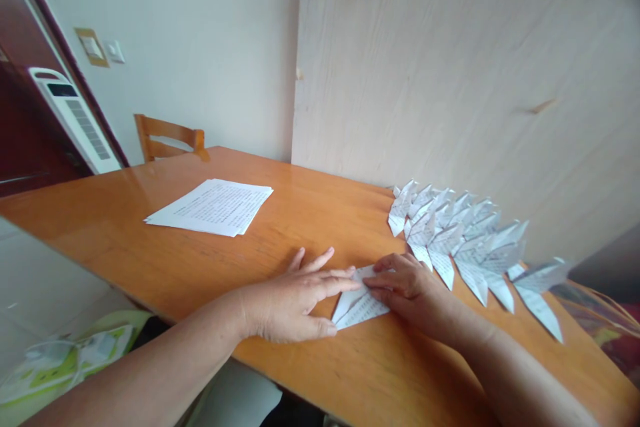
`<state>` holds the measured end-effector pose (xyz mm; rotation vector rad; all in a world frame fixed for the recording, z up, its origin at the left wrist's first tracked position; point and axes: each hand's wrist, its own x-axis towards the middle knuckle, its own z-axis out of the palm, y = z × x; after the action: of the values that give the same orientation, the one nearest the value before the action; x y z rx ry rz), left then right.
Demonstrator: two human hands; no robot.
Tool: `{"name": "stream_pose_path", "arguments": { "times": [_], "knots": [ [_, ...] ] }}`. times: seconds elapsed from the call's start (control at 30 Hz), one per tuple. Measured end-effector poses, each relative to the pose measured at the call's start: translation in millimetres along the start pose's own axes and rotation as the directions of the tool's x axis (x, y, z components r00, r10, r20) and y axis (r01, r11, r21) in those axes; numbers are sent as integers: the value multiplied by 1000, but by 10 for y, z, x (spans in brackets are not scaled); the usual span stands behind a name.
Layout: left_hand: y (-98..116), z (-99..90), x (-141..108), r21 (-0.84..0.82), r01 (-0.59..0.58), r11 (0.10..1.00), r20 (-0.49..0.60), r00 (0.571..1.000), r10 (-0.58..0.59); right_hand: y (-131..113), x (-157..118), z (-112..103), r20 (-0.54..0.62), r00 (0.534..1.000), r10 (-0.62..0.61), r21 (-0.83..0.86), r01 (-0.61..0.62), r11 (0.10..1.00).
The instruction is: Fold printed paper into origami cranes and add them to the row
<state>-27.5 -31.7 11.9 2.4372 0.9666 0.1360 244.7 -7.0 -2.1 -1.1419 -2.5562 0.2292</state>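
A folded sheet of printed paper [367, 311] lies on the table in front of me, with one flap turned over. My left hand [295, 303] is spread beside it; the thumb tip touches its near-left corner and the fingertips rest along its left part. My right hand [410, 287] bends over the right part, fingers close together and pressing on the paper. That hand hides the sheet's right end. Just beyond my right hand stand several folded paper pieces [470, 250] with pointed, upright wings, arranged in rows.
A stack of printed sheets [215, 207] rests on the wooden table [320, 220] at the left. Behind the far end stands a wooden chair [170, 137]. A pale wooden panel [425, 80] rises along the table's far side. Green-and-white fabric [70, 360] shows below the near edge.
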Motion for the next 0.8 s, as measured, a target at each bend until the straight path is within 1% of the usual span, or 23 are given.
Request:
{"name": "stream_pose_path", "arguments": {
  "times": [0.1, 0.23, 0.33, 0.4, 0.53, 0.8],
  "knots": [
    [40, -79, 41, 10, -53, 999, 82, 995, 52, -19, -1, -13, 3, 1000, 2, -13, -2, 1000],
    [107, -176, 125, -2, -139, 990, 186, 973, 137, 4, -18, 7, -8, 1000, 20, -8, -21, 1000],
    [152, -213, 179, 2, -205, 979, 225, 954, 200, 10, -21, 17, -4, 1000, 29, -2, -29, 1000],
    [169, -220, 195, 11, -231, 973, 244, 944, 221, -1, -15, 13, -1, 1000, 29, -4, -29, 1000],
    [170, -198, 168, 36, -248, 968, 268, 936, 230, -28, -10, 1, -7, 999, 34, -4, -34, 999],
    [165, -96, 66, 103, -220, 970, 270, 945, 185, -46, -33, 20, -35, 998, 45, -6, -45, 999]
  ]
}}
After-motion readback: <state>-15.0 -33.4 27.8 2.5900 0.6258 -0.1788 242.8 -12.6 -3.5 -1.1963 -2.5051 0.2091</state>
